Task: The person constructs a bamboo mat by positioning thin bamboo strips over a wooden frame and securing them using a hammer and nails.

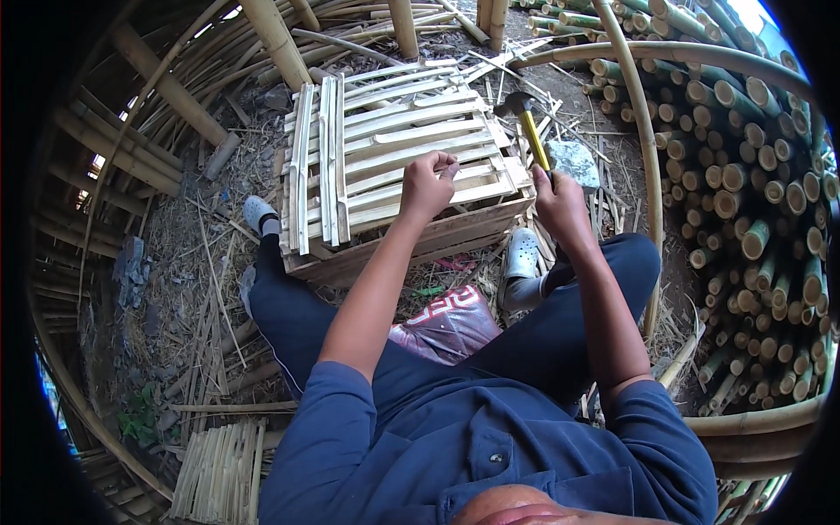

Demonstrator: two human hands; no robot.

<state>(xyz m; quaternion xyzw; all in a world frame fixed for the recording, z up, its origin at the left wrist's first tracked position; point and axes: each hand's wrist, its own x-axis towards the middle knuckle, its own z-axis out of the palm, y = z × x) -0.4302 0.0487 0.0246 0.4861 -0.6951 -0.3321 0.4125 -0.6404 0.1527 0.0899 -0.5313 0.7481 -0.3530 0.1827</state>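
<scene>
Cut bamboo poles [726, 204] are stacked at right, beside littered ground [197, 289]. Slatted crate [437, 236] is set straight ahead, top slats [416, 131] laid roughly left to right. Hammer [533, 140] is gripped in right hand [563, 206], just off the crate's right edge; head is pointed away, tipped slightly left. Left hand [427, 185] is held nearer, over the slats, fingers curled in; whether anything small is pinched can't be told. Right-hand slat ends are placed between both hands, left of the hammer.

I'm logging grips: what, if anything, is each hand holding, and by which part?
The right hand grips a hammer by its yellow handle. Whether the curled left hand holds anything small cannot be told.
</scene>
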